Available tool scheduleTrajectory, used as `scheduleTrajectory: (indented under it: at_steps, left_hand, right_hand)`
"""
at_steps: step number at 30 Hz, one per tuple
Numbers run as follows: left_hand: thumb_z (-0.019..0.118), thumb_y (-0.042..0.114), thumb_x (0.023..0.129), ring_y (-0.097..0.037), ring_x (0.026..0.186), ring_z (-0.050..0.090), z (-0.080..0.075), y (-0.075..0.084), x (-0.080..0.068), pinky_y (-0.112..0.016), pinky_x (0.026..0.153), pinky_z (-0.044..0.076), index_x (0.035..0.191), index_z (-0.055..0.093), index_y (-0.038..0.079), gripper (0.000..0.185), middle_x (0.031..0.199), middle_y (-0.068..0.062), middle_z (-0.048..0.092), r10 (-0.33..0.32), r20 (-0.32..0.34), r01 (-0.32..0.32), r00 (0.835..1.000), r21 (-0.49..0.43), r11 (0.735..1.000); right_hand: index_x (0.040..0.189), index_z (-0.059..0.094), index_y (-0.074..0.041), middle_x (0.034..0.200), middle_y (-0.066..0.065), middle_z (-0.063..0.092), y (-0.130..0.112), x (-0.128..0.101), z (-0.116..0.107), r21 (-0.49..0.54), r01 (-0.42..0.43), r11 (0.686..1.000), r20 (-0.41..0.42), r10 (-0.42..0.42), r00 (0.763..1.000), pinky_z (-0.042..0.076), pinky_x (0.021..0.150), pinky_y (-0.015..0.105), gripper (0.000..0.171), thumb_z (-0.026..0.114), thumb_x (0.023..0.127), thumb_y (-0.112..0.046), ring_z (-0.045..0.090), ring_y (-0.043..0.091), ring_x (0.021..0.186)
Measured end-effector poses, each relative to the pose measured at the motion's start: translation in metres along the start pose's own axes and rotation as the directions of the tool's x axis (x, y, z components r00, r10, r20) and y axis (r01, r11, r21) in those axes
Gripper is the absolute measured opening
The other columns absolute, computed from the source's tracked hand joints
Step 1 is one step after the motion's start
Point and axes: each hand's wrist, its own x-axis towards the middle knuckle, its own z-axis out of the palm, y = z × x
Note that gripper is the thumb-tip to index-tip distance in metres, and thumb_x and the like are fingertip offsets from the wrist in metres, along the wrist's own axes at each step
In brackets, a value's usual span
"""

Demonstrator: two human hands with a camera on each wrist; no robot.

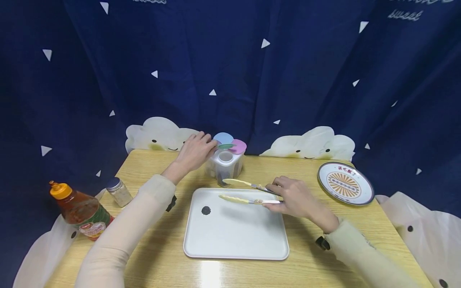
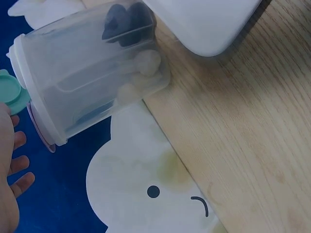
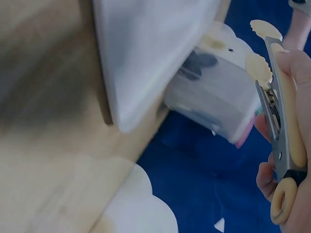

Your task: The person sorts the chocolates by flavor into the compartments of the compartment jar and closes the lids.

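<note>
My left hand [image 1: 210, 147] reaches to a clear plastic container [image 1: 225, 165] with blue, green and pink flip lids at the table's back. Its fingertips pinch the green lid [image 1: 225, 146], which is lifted. In the left wrist view the container [image 2: 92, 68] holds dark lumps [image 2: 124, 19] and pale round pieces, and the green lid [image 2: 12, 94] sits at my fingers [image 2: 17, 165]. My right hand [image 1: 279, 195] grips cream-tipped metal tongs [image 1: 245, 192], whose tips stand apart over a white tray [image 1: 234, 236] and hold nothing. One dark round piece [image 1: 206, 210] lies on the tray.
A patterned plate [image 1: 345, 183] sits at the table's right. A sauce bottle [image 1: 81, 212] with an orange cap and a small jar [image 1: 119, 191] stand at the left. Dark blue cloth with white clouds hangs behind the wooden table [image 1: 165, 260].
</note>
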Motion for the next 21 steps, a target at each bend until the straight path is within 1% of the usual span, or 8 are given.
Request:
scheduleTrajectory:
  at_steps: [3,8,12,17,21]
  left_hand:
    - [0.062,0.027,0.107,-0.029,0.089,0.057,0.001,0.000,0.000,-0.039,0.073,0.049,0.117,0.071,0.015,0.018,0.098,-0.008,0.067,0.003,-0.007,-0.003,1.000,0.000,1.000]
    - [0.061,0.027,0.107,-0.028,0.090,0.057,0.000,0.000,0.000,-0.039,0.074,0.050,0.118,0.071,0.015,0.019,0.099,-0.008,0.067,-0.003,0.011,0.003,1.000,0.000,1.000]
    - [0.062,0.027,0.107,-0.029,0.091,0.057,-0.001,0.000,0.000,-0.039,0.075,0.051,0.119,0.071,0.016,0.019,0.100,-0.008,0.067,-0.003,0.017,0.003,1.000,0.003,1.000]
    - [0.062,0.027,0.107,-0.029,0.090,0.058,0.000,0.000,0.000,-0.039,0.074,0.051,0.118,0.072,0.016,0.019,0.099,-0.008,0.067,0.009,-0.004,-0.009,1.000,0.006,1.000]
    - [0.062,0.027,0.107,-0.029,0.090,0.058,0.001,0.000,0.000,-0.040,0.073,0.050,0.117,0.072,0.016,0.018,0.098,-0.008,0.067,0.009,-0.012,-0.009,1.000,0.005,1.000]
  right_hand:
    - [0.105,0.079,-0.016,0.087,-0.003,0.070,-0.008,-0.003,0.008,0.009,0.015,1.000,0.041,-0.015,0.999,0.050,0.055,0.028,0.052,0.086,0.074,-0.057,0.062,0.011,0.071]
    - [0.105,0.079,-0.018,0.088,-0.004,0.070,-0.021,-0.005,0.021,0.032,0.045,0.998,0.080,-0.047,0.996,0.052,0.059,0.027,0.051,0.085,0.077,-0.059,0.064,0.010,0.074]
    - [0.105,0.078,-0.019,0.089,-0.006,0.070,-0.028,-0.006,0.030,0.051,0.058,0.997,0.110,-0.063,0.992,0.049,0.058,0.024,0.049,0.084,0.078,-0.059,0.061,0.007,0.073]
    - [0.108,0.078,-0.020,0.088,-0.007,0.066,-0.033,-0.003,0.037,0.063,0.053,0.997,0.161,-0.063,0.985,0.043,0.055,0.020,0.047,0.082,0.082,-0.059,0.055,0.005,0.071]
    - [0.109,0.077,-0.021,0.088,-0.007,0.065,-0.037,0.002,0.040,0.064,0.054,0.997,0.180,-0.064,0.982,0.044,0.055,0.021,0.046,0.080,0.084,-0.060,0.054,0.006,0.071]
